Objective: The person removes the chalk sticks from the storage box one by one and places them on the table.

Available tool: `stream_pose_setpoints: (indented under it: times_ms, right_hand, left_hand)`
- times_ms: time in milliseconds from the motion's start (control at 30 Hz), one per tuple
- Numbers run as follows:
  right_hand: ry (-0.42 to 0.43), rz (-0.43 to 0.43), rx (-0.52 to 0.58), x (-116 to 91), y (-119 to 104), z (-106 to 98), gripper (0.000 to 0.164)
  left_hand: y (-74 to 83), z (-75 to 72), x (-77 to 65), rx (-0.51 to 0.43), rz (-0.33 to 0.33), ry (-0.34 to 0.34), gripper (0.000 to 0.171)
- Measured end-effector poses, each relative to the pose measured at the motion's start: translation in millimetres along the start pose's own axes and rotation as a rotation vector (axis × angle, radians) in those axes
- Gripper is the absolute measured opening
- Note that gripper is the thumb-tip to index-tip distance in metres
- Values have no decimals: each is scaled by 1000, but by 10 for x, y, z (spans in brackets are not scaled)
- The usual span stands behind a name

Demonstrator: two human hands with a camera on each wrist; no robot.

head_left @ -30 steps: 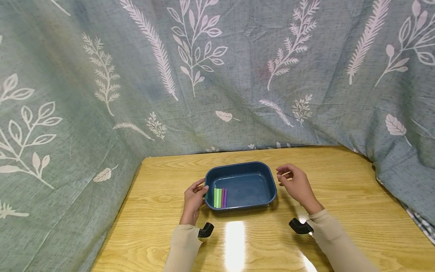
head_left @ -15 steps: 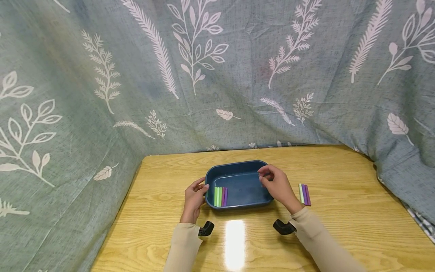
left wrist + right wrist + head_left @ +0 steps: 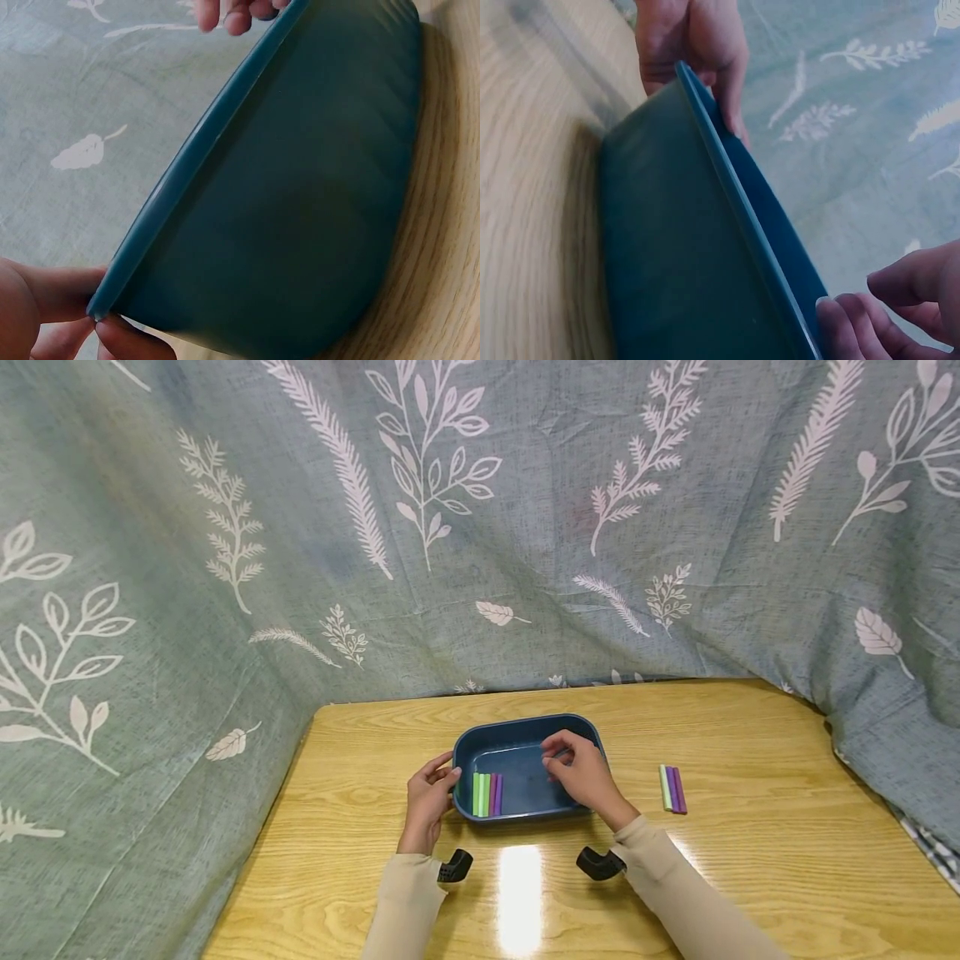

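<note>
A dark blue plastic tub [image 3: 525, 817] sits on the wooden table, with several slim green, magenta and purple sticks [image 3: 487, 795] side by side at its left end. My left hand [image 3: 429, 806] grips the tub's left rim; in the left wrist view its fingers [image 3: 60, 296] pinch the edge from both sides. Over the right part of the tub is my right hand [image 3: 585, 777], fingers loosely bent, thumb and fingertips apart in the right wrist view [image 3: 896, 307]. Nothing shows between them. Right of the tub lie three sticks [image 3: 672, 789], one pale green and two purple.
The wooden table [image 3: 337, 860] reaches back to a grey-green leaf-patterned cloth [image 3: 540, 527], which also hangs at both sides. A black wrist mount [image 3: 453, 866] sticks out from the left sleeve and another [image 3: 600, 862] from the right.
My right hand has moved left from beside the tub to over its inside, uncovering the three sticks on the table. My left hand stays at the rim, and the sticks in the tub look unchanged.
</note>
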State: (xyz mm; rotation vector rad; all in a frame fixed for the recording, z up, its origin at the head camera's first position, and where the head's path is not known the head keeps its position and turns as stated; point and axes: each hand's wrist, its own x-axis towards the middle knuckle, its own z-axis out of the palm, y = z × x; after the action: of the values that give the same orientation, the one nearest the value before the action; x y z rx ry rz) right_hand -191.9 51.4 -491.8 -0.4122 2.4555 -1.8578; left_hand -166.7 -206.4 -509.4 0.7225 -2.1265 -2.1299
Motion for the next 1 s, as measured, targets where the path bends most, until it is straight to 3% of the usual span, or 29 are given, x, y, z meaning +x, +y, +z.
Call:
stream_pose_setpoints:
  times_ms: [267,1000]
  right_hand:
    - [-3,65,53,40,-10,159,14]
    - [-6,107,136,103,-30,482,15]
  left_hand:
    - [-1,4,6,-7,-1,4,38]
    - [20,2,-22,-9,8,-5,40]
